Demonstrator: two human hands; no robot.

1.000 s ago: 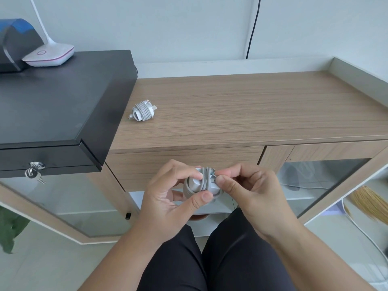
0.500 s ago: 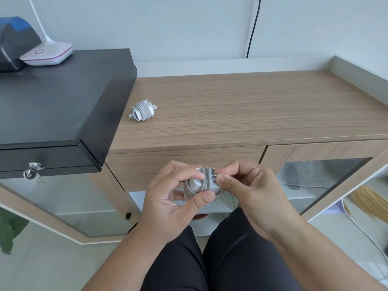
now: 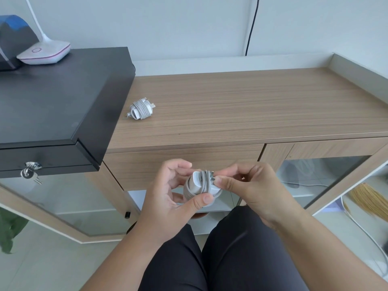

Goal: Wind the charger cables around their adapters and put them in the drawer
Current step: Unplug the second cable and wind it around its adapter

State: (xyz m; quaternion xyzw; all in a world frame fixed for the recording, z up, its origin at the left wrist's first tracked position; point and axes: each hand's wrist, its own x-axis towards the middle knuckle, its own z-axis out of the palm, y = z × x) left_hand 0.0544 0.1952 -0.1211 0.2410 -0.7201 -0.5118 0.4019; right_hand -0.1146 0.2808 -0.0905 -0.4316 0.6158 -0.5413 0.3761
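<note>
A white charger adapter point(image 3: 199, 183) with grey cable coiled round it sits between both hands, in front of the wooden drawer front point(image 3: 182, 164). My left hand point(image 3: 168, 198) grips it from the left, thumb under the coil. My right hand point(image 3: 247, 185) pinches the cable end at the adapter's right side. A second wound charger point(image 3: 140, 109) lies on the wooden countertop point(image 3: 252, 108), near the black box.
A black lockable box point(image 3: 58, 101) with keys point(image 3: 31, 171) in its lock stands at the left, carrying a white lamp base point(image 3: 44, 52). Glass cabinet doors point(image 3: 315, 177) stand open below. A black cord point(image 3: 251, 26) hangs down the wall.
The hands have barely shifted; my right fingers keep working the cable end against the adapter. The other charger has not moved.
</note>
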